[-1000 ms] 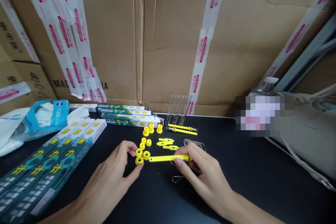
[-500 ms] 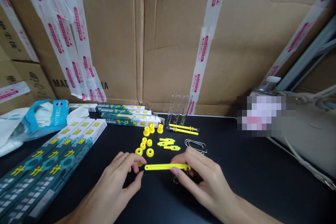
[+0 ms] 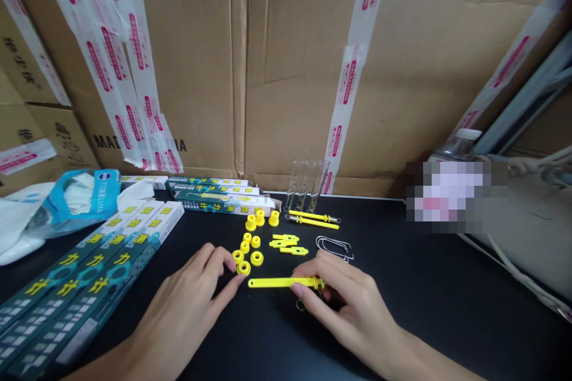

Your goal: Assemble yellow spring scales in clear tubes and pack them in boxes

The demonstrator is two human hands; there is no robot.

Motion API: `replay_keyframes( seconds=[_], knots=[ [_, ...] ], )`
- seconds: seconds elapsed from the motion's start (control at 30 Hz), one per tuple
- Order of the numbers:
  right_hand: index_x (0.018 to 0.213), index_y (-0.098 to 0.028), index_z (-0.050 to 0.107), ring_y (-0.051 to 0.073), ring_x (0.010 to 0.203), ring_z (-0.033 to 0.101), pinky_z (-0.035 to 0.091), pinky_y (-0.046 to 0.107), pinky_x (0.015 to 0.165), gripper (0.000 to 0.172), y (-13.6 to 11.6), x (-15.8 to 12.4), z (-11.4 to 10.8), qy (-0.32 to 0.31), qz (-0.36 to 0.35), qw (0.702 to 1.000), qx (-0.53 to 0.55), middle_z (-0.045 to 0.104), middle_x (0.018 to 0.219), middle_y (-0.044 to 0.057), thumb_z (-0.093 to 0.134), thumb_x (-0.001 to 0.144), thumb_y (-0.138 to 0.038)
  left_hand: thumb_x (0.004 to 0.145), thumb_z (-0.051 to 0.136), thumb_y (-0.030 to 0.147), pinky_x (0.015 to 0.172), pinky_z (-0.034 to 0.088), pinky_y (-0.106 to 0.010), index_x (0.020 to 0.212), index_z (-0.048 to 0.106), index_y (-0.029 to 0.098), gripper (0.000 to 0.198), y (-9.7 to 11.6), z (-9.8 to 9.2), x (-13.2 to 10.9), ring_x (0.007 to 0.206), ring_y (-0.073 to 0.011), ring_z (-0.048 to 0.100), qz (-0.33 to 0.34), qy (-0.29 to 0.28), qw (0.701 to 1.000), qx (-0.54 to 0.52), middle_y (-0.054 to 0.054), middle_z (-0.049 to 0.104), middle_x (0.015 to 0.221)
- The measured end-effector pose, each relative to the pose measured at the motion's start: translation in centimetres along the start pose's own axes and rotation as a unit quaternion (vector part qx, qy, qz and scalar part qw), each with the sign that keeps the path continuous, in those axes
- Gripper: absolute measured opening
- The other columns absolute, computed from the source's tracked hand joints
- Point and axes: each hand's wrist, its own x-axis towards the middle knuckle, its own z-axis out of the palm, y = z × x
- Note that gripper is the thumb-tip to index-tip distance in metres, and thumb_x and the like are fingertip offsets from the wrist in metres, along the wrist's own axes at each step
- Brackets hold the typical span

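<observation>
Over black tabletop, left hand on yellow ring, right hand apart, pinching yellow strip

Soft, even light falls on the cardboard wall without harsh glare, the black tabletop below it stays darker with faint shadows, the wide-angle frame bows toward its corners, and a coarse pixelated patch obscures the wall's lower right.

Left hand curls loosely; right hand pinches in a firm grip.
</observation>
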Motion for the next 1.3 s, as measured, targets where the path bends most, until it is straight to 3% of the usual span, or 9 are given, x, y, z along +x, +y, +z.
replay_keyframes(
  seconds=[0.13, 0.33, 0.57, 0.77, 0.9, 1.0, 1.13, 1.23, 1.3],
  knots=[
    [0.088, -0.017, 0.067, 0.013, 0.057, 0.052, 0.041, 0.025, 0.053, 0.015, 0.0, 0.1, 0.0, 0.003, -0.001, 1.000, -0.008, 0.058, 0.069, 0.000, 0.057, 0.097, -0.025, 0.090, 0.055, 0.026, 0.062, 0.053, -0.033, 0.092, 0.055, 0.024, 0.002, -0.4, 0.6, -0.4, 0.075, -0.0221, 0.071, 0.037, 0.053, 0.998, 0.003, 0.001, 0.059, 0.089],
    [0.087, -0.019, 0.066, 0.013, 0.056, 0.052, 0.041, 0.025, 0.052, 0.014, 0.2, 0.2, 0.4, 0.027, 0.024, 0.999, -0.019, 0.060, 0.069, 0.000, 0.058, 0.097, -0.026, 0.093, 0.057, 0.029, 0.058, 0.057, -0.033, 0.119, 0.060, 0.029, 0.026, -1.1, 1.1, -0.4, 0.068, -0.0198, 0.071, 0.104, 0.076, 0.991, 0.032, 0.000, 0.059, 0.100],
    [0.086, -0.019, 0.066, 0.013, 0.054, 0.050, 0.041, 0.025, 0.051, 0.014, 0.2, 0.1, 0.2, 0.036, 0.025, 0.999, -0.012, 0.060, 0.068, -0.001, 0.058, 0.096, -0.025, 0.094, 0.053, 0.023, 0.076, 0.057, -0.031, 0.104, 0.063, 0.025, 0.014, -1.2, 1.7, -0.8, 0.086, -0.0192, 0.070, 0.169, 0.105, 0.978, -0.059, -0.002, 0.062, 0.102],
    [0.087, -0.016, 0.066, 0.014, 0.056, 0.051, 0.041, 0.026, 0.052, 0.010, -0.1, 0.1, 0.0, 0.016, -0.040, 0.999, 0.001, 0.062, 0.069, 0.002, 0.059, 0.094, -0.019, 0.093, 0.052, 0.017, 0.063, 0.053, -0.023, 0.098, 0.062, 0.026, 0.014, -0.9, 2.1, -1.2, 0.062, -0.0133, 0.060, 0.145, 0.087, 0.979, -0.111, 0.004, 0.061, 0.081],
    [0.089, -0.015, 0.066, 0.014, 0.058, 0.051, 0.040, 0.027, 0.052, 0.010, 0.0, 0.0, 0.1, 0.010, -0.046, 0.999, 0.001, 0.063, 0.071, 0.003, 0.058, 0.094, -0.017, 0.090, 0.066, 0.025, 0.078, 0.058, -0.029, 0.115, 0.061, 0.029, 0.027, -1.2, 2.6, -1.0, 0.076, -0.0173, 0.065, 0.141, 0.094, 0.979, -0.117, 0.001, 0.067, 0.095],
    [0.088, -0.015, 0.066, 0.014, 0.058, 0.051, 0.040, 0.027, 0.053, 0.009, 0.1, 0.0, 0.1, 0.008, -0.045, 0.999, 0.005, 0.062, 0.070, 0.003, 0.059, 0.094, -0.017, 0.082, 0.078, 0.032, 0.089, 0.058, -0.039, 0.121, 0.063, 0.029, 0.041, -1.8, 3.0, -1.0, 0.096, -0.0248, 0.067, 0.178, 0.130, 0.972, -0.079, -0.003, 0.070, 0.110],
    [0.090, -0.015, 0.066, 0.014, 0.062, 0.053, 0.041, 0.026, 0.054, 0.008, 0.2, 0.0, 0.2, -0.011, -0.053, 0.998, 0.014, 0.065, 0.075, 0.004, 0.059, 0.094, -0.016, 0.091, 0.068, 0.023, 0.088, 0.059, -0.036, 0.104, 0.070, 0.026, 0.014, -2.5, 3.2, -1.1, 0.097, -0.0237, 0.069, 0.255, 0.165, 0.952, -0.022, -0.006, 0.069, 0.122],
    [0.091, -0.016, 0.066, 0.014, 0.061, 0.053, 0.040, 0.026, 0.054, 0.009, 0.1, 0.0, 0.1, -0.022, -0.056, 0.998, 0.016, 0.064, 0.073, 0.003, 0.059, 0.095, -0.017, 0.096, 0.059, 0.022, 0.084, 0.059, -0.031, 0.104, 0.069, 0.026, 0.013, -2.2, 2.8, -1.3, 0.091, -0.0212, 0.070, 0.239, 0.155, 0.958, -0.039, -0.004, 0.072, 0.106],
    [0.091, -0.016, 0.066, 0.013, 0.060, 0.052, 0.040, 0.026, 0.054, 0.009, 0.0, 0.0, 0.0, -0.037, -0.054, 0.998, 0.017, 0.063, 0.072, 0.002, 0.058, 0.095, -0.018, 0.096, 0.057, 0.022, 0.072, 0.058, -0.026, 0.102, 0.069, 0.027, 0.014, -1.7, 2.6, -1.4, 0.074, -0.0172, 0.068, 0.202, 0.142, 0.966, -0.073, 0.000, 0.069, 0.089]
  ],
)
